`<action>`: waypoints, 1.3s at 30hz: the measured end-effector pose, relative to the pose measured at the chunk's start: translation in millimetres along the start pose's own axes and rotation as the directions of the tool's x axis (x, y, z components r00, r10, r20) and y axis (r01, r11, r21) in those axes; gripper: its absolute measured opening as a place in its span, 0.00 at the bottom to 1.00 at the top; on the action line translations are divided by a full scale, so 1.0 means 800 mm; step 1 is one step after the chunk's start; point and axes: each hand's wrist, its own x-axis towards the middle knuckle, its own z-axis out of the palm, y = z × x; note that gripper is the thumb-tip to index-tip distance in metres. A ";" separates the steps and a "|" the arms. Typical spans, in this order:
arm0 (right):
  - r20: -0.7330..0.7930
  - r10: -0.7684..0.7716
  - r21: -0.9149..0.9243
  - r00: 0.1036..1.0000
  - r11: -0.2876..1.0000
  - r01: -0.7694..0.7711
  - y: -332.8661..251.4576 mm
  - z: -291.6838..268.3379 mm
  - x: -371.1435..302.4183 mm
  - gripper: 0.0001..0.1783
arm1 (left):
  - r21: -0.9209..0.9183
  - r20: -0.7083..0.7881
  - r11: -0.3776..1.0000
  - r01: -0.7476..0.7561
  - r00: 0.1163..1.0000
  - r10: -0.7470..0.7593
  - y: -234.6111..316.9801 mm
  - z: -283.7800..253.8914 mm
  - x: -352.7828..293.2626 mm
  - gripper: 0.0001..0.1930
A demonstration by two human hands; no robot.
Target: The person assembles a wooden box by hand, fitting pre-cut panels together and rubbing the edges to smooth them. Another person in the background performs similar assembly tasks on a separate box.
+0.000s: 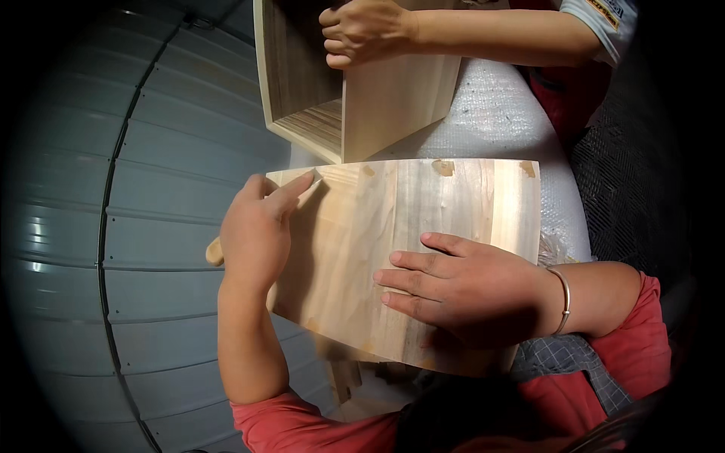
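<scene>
A pale wooden panel [362, 249] made of joined strips lies before me, with tan filler patches [443, 167] along its far edge. At its far left corner, my left hand [258, 230] is closed around a putty knife. The knife's rounded wooden handle [215, 252] sticks out to the left of my wrist. Its thin blade [311, 189] shows only in part beneath my index finger, by the panel's surface. My right hand [472, 291] lies flat on the panel's right half, fingers spread, holding nothing.
Beyond the panel stands an open wooden box [396, 106] with a divider, and another person's hand [370, 32] is closed over its upper edge. White bubble wrap [502, 113] covers the surface under both. A grey metal-sheet wall [166, 204] runs along the left.
</scene>
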 end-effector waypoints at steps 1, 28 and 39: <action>-0.018 0.020 0.033 1.000 0.999 -0.019 -0.001 0.002 -0.001 0.32 | -0.035 -0.003 0.997 0.063 0.998 -0.063 -0.008 0.003 -0.006 0.18; 0.117 -0.016 0.087 0.993 0.996 0.006 0.000 -0.016 0.001 0.38 | 0.079 -0.038 0.993 -0.087 0.995 0.090 -0.062 0.032 0.012 0.15; 0.113 -0.019 0.123 0.993 0.992 0.005 -0.001 -0.017 0.003 0.37 | 0.124 0.164 0.974 -0.188 0.972 0.167 -0.081 0.007 0.035 0.13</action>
